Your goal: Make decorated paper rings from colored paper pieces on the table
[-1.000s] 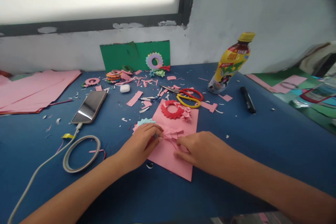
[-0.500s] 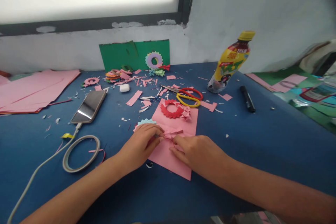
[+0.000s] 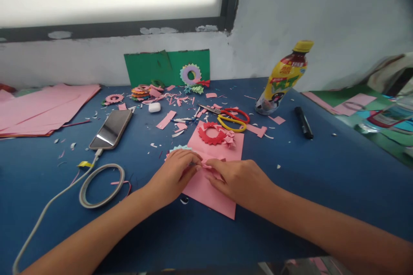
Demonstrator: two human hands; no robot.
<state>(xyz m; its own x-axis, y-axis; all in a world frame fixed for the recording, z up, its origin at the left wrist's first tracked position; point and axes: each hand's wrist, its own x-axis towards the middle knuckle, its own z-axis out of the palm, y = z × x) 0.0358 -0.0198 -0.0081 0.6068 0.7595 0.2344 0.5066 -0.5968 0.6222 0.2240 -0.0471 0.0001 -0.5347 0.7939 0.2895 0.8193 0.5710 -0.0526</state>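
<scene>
Handling a folded pink paper strip point(image 3: 206, 165) over the pink card point(image 3: 222, 202), mid-desk. Pinching its left end in the left hand point(image 3: 176, 176), in a grip closed down to the fingertips. Holding the right hand point(image 3: 241, 180) at the other end in a partly open grip, index at the paper, thumb lower and apart; cannot tell if clamped.

On the card's far end: red toothed paper ring point(image 3: 212, 139), with scissors point(image 3: 232, 121) just beyond. Partly behind the left hand: light blue pleated paper point(image 3: 180, 148).

Containers: drink bottle point(image 3: 282, 78) on the far right of the desk point(image 3: 193, 240), yellow cap on; cannot tell fill level behind the label. Second bottle point(image 3: 392, 114) at the right edge, clear with red label, too blurred to read contents. White case point(image 3: 154, 107) among paper scraps, shut; cannot tell what's inside. To the left: phone point(image 3: 111, 129) plugged into a white cable point(image 3: 41, 217), near a tape roll point(image 3: 82, 191).
</scene>
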